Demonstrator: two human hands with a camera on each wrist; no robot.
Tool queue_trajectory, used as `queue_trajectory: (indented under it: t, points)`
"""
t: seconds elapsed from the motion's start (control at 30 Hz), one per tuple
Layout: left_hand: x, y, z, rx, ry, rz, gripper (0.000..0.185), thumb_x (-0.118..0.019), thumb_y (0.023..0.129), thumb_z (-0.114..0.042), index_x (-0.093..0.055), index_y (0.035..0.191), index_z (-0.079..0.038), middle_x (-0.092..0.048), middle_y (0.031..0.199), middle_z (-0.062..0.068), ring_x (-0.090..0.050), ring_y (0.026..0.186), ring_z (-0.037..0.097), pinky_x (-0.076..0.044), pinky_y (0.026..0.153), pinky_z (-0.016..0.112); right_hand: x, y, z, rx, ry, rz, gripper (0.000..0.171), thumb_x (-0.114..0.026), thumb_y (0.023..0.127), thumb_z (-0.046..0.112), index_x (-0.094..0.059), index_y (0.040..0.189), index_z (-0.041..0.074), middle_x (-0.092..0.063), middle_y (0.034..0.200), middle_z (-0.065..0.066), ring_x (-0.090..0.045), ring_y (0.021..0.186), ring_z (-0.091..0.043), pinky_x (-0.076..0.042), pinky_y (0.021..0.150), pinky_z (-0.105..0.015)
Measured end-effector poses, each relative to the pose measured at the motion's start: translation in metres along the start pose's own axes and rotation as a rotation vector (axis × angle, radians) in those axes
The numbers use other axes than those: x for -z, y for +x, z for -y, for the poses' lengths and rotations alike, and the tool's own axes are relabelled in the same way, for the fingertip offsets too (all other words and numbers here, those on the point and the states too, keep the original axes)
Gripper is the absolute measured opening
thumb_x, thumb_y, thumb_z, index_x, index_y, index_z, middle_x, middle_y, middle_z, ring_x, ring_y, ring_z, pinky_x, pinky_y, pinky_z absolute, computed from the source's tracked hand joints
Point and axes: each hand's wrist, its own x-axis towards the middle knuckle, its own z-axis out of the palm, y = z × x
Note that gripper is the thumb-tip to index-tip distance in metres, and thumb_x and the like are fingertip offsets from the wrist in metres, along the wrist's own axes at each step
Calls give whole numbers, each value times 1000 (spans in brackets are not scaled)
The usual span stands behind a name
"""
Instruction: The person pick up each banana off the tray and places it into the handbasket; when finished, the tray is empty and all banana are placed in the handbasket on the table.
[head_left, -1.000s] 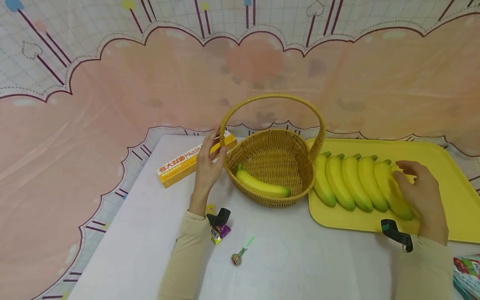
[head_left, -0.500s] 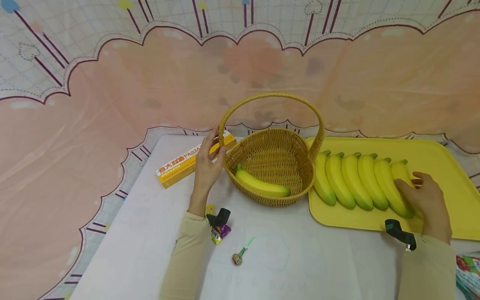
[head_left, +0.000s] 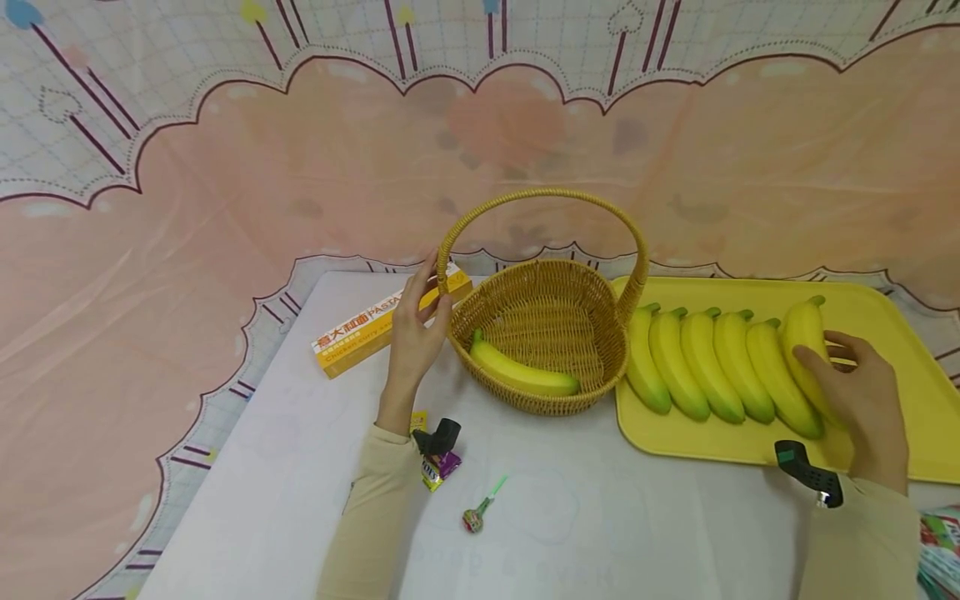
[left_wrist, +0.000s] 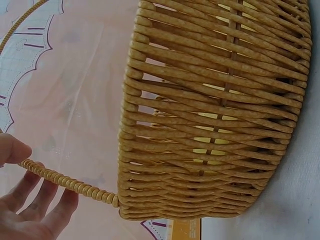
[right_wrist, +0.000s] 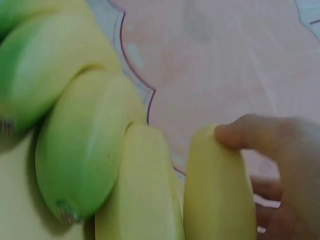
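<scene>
A woven basket (head_left: 517, 402) with a tall arched handle (head_left: 547, 193) stands mid-table, one banana (head_left: 525, 372) lying inside. My left hand (head_left: 416, 329) holds the handle low on its left side; in the left wrist view the thumb and fingers (left_wrist: 62, 210) are on either side of it. Over the yellow tray, my right hand (head_left: 866, 387) grips the rightmost banana (head_left: 804, 329), which looks slightly raised. The right wrist view shows the thumb on this banana (right_wrist: 217, 190); the other fingers are partly hidden behind it. Several more bananas (head_left: 697, 367) lie side by side to its left.
The yellow tray (head_left: 900, 333) lies right of the basket, close against it. A pasta box (head_left: 356, 337) sits behind my left hand. Small candy wrappers (head_left: 442, 463) and a lollipop (head_left: 474, 518) are near the left forearm. A colourful packet (head_left: 939, 546) shows at the right edge.
My right hand has shifted a little right and taken hold of the rightmost banana, whose stem end is now higher. The left hand and basket have stayed put.
</scene>
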Motion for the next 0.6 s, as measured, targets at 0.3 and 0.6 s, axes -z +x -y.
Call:
queue_trajectory:
  t: [0.3,0.6]
  points:
    - [2,-2,-21,5,10,20,55,-53,94,-2,-36,145,-7,-48,133,22,-51,122,38,-49,95,53,-3,-7,20,56,125,-66,68,-51,93,43,-23,150,19,-39,135,-3,-41,102,-13,-35,70,-12]
    - [3,-2,-22,11,13,15,54,-53,93,-1,-37,145,-5,-48,133,22,-52,121,37,-50,94,51,-4,-16,44,164,207,-95,58,-55,92,37,-33,146,26,-36,110,30,-35,91,6,-36,68,-5]
